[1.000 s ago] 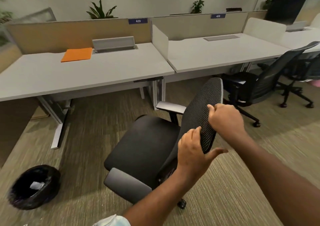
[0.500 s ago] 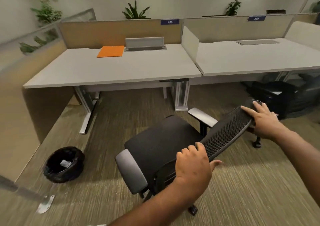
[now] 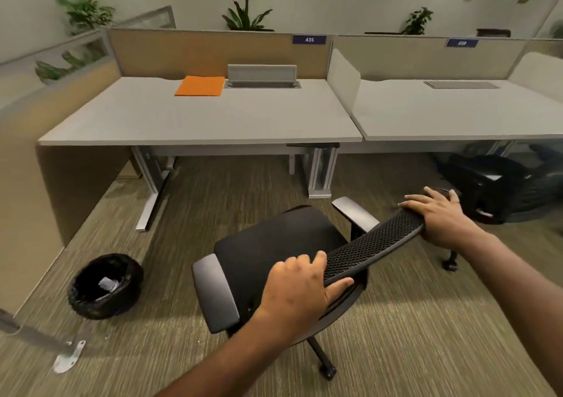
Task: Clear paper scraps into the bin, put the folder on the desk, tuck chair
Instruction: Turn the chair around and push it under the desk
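Observation:
A black office chair (image 3: 274, 244) with grey armrests stands on the carpet in front of the grey desk (image 3: 201, 122), its seat facing the desk. My left hand (image 3: 300, 290) grips the left end of its mesh backrest top. Over the right end lies my right hand (image 3: 441, 217), fingers wrapped on the edge. An orange folder (image 3: 199, 86) lies flat at the back of the desk. The black-lined bin (image 3: 105, 285) sits on the floor to the left of the chair, with a paper scrap inside.
A second desk (image 3: 457, 113) adjoins on the right, with another black chair (image 3: 499, 189) under it. A beige side panel (image 3: 45, 183) bounds the left. A metal foot (image 3: 65, 360) lies on the floor at lower left. Open carpet lies under the left desk.
The chair has turned so its seat faces the desk. My right hand has shifted from the side of the backrest to its right top end. The view has swung left.

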